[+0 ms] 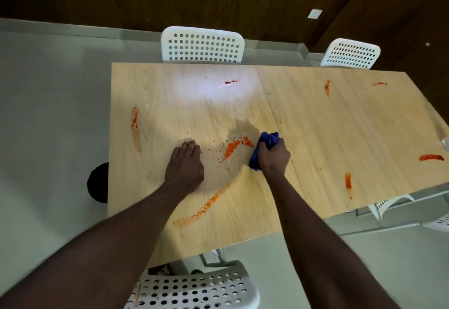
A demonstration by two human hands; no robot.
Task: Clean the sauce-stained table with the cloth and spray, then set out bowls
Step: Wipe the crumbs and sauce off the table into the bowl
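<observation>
A light wooden table (pixel 315 126) carries several red-orange sauce smears. My right hand (pixel 273 157) grips a bunched blue cloth (pixel 263 143) pressed on the tabletop, right beside a speckled sauce patch (pixel 234 147) at the centre. My left hand (pixel 185 166) rests flat on the wood, palm down, fingers together, left of that patch. A long streak (pixel 201 209) runs toward the near edge between my forearms. Other smears lie at the left (pixel 136 126), far middle (pixel 230 82) and right side (pixel 431 157). No spray bottle or bowls are in view.
White perforated chairs stand at the far side (pixel 202 45) and far right (pixel 351 53); another chair (pixel 194 287) is tucked under the near edge. More white chair parts (pixel 388 204) show at the right. A dark round object (pixel 98 182) sits on the floor left of the table.
</observation>
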